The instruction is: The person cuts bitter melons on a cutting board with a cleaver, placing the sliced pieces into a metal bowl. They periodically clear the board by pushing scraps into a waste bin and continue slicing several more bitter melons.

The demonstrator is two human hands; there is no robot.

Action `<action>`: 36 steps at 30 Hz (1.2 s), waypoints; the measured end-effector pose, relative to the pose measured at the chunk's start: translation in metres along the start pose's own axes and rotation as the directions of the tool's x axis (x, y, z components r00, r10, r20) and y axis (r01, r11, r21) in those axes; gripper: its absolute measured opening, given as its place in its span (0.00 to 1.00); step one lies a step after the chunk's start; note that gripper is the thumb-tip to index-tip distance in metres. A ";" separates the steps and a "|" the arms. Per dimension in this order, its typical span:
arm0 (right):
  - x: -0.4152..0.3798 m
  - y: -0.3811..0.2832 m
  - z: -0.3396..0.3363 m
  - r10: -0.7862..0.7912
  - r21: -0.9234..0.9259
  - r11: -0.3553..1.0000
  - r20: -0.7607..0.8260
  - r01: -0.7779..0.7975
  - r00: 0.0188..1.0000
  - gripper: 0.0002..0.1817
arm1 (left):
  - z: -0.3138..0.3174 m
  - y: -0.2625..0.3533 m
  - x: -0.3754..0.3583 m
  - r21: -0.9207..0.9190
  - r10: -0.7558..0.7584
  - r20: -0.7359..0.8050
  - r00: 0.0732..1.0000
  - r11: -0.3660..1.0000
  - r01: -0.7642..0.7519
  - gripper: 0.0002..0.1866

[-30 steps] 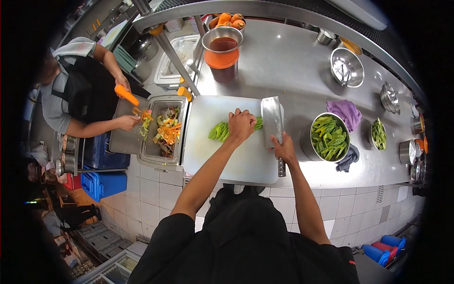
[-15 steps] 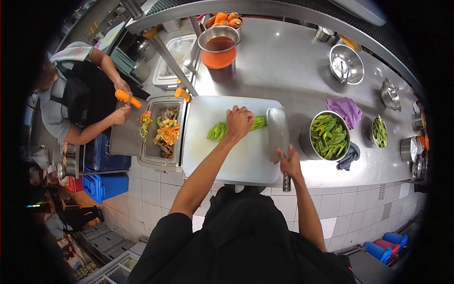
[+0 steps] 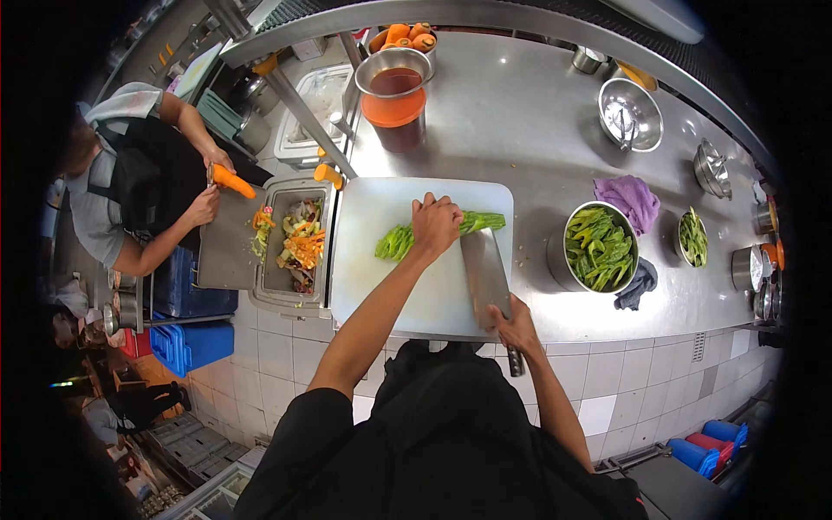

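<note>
My left hand (image 3: 437, 224) is closed over the middle of a bunch of green vegetable stalks (image 3: 397, 243), pressing it onto the white cutting board (image 3: 390, 299). The stalks stick out on both sides of the hand; their exact kind is hard to tell. My right hand (image 3: 515, 325) grips a cleaver (image 3: 485, 276) with a broad metal blade and a dark handle. Its blade slants over the board's right part, the far end close to the stalks just right of my left hand. To the right of the board stands a pot of cut green pieces (image 3: 600, 247).
At left a co-worker's hands (image 3: 212, 195) hold a carrot (image 3: 232, 181) near a scrap bin (image 3: 322, 247). A lidded container (image 3: 394, 117) bears a metal bowl of reddish liquid. Purple cloth (image 3: 631, 204), a dark cloth (image 3: 637, 286) and a smaller green-filled bowl (image 3: 692, 237) lie right.
The cleaver has shifted left and toward me, from the stalks' right end to beside my left hand. My left hand stays on the stalks. The co-worker's carrot has shifted slightly.
</note>
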State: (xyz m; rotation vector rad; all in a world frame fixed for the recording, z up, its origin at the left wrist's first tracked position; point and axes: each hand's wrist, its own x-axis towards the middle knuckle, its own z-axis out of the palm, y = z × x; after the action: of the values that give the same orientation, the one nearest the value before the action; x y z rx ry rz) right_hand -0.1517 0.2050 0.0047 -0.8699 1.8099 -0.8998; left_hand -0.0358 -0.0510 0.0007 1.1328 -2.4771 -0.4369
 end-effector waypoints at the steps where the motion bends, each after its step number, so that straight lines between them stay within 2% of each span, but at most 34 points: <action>1: -0.004 -0.002 -0.005 -0.007 0.076 0.997 -0.014 0.008 1.000 0.14 | -0.001 0.000 0.003 0.035 -0.012 -0.011 1.000 0.999 0.013 0.03; 2: -0.009 -0.001 -0.009 -0.008 0.151 0.989 -0.027 0.012 1.000 0.14 | 0.001 0.002 0.002 0.067 -0.027 -0.018 0.999 0.997 0.029 0.03; 3: -0.001 0.003 -0.013 -0.002 0.151 0.989 -0.029 0.007 1.000 0.14 | 0.003 0.005 0.003 0.064 -0.027 -0.013 1.000 0.998 0.028 0.03; 5: 0.035 0.011 -0.018 -0.179 0.126 0.970 -0.218 0.210 0.959 0.13 | 0.008 0.016 0.006 -0.019 0.087 -0.079 0.993 0.996 -0.089 0.02; 6: 0.046 -0.002 -0.023 -0.180 0.128 0.969 -0.220 0.211 0.959 0.13 | 0.009 0.019 0.006 -0.017 0.090 -0.078 0.993 0.996 -0.091 0.02; 8: 0.061 -0.034 -0.038 -0.008 0.159 0.987 -0.146 0.031 0.989 0.14 | 0.012 0.025 0.009 -0.054 0.099 0.012 0.995 0.994 -0.099 0.02; 12: 0.079 -0.019 -0.026 -0.039 0.145 0.988 -0.149 0.061 0.988 0.14 | 0.015 0.025 0.007 -0.062 0.078 -0.002 0.997 0.995 -0.078 0.02; 14: 0.067 0.006 -0.010 -0.341 -0.197 0.932 -0.198 0.303 0.919 0.14 | 0.018 0.027 0.008 -0.046 0.074 -0.051 0.996 0.996 -0.076 0.03; 16: 0.049 0.035 0.011 -0.400 -0.190 0.912 -0.229 0.363 0.887 0.14 | 0.014 0.026 0.008 -0.022 0.061 -0.029 0.998 0.998 -0.062 0.03; 18: 0.025 0.034 0.008 -0.464 -0.189 0.884 -0.245 0.428 0.851 0.15 | 0.012 0.024 0.005 0.003 0.035 -0.015 0.999 0.999 -0.035 0.03; 19: -0.002 0.012 -0.003 -0.228 0.016 0.972 -0.162 0.233 0.960 0.16 | 0.012 0.022 0.001 0.007 0.040 -0.016 0.999 0.999 -0.039 0.03; 20: -0.011 -0.005 -0.011 -0.003 0.196 0.981 -0.032 0.009 0.999 0.17 | 0.011 0.020 0.004 0.014 0.049 -0.025 0.998 0.999 -0.049 0.03; 21: -0.010 0.000 -0.012 0.003 0.198 0.980 -0.034 0.004 0.999 0.17 | 0.012 0.019 0.004 0.011 0.052 -0.019 0.998 0.999 -0.051 0.03; 23: -0.003 0.007 -0.017 -0.027 0.237 0.969 -0.195 0.074 0.980 0.17 | 0.014 0.020 0.007 -0.038 0.059 -0.043 0.997 0.997 -0.060 0.02; 24: 0.008 0.007 -0.026 -0.048 0.247 0.964 -0.215 0.102 0.975 0.16 | 0.016 0.022 0.008 -0.038 0.059 -0.039 0.997 0.997 -0.061 0.02; 25: 0.017 -0.004 -0.036 -0.047 0.249 0.963 -0.216 0.102 0.975 0.16 | 0.019 0.026 0.011 -0.068 0.088 -0.059 0.994 0.993 -0.092 0.02; 27: 0.032 -0.031 -0.054 0.080 0.241 0.969 -0.128 -0.047 0.989 0.17 | 0.021 0.033 0.015 -0.095 0.123 -0.083 0.989 0.987 -0.131 0.02; 29: 0.049 -0.033 -0.058 0.090 0.242 0.969 -0.131 -0.056 0.987 0.16 | 0.021 0.041 0.017 -0.103 0.141 0.042 0.989 0.985 -0.136 0.04; 30: 0.056 -0.035 -0.058 0.102 0.242 0.968 -0.129 -0.069 0.986 0.15 | 0.021 0.043 0.018 -0.101 0.140 0.037 0.989 0.986 -0.136 0.04; 31: 0.066 -0.030 -0.056 0.099 0.241 0.968 -0.127 -0.067 0.987 0.15 | 0.020 0.046 0.019 -0.088 0.126 0.029 0.992 0.989 -0.123 0.04; 33: 0.078 -0.017 -0.049 -0.020 0.274 0.958 -0.216 0.080 0.976 0.13 | 0.021 0.047 0.017 -0.072 0.111 0.027 0.993 0.991 -0.109 0.03; 36: 0.070 -0.013 -0.040 -0.002 0.218 0.975 -0.212 0.049 0.977 0.13 | 0.025 0.046 0.017 -0.050 0.100 0.009 0.995 0.994 -0.100 0.03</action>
State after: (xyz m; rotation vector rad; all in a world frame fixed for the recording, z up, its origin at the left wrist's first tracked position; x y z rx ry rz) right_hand -0.2095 0.1481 0.0005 -0.6775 1.8349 -1.2243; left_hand -0.0872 -0.0319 0.0018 0.9847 -2.5052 -0.4738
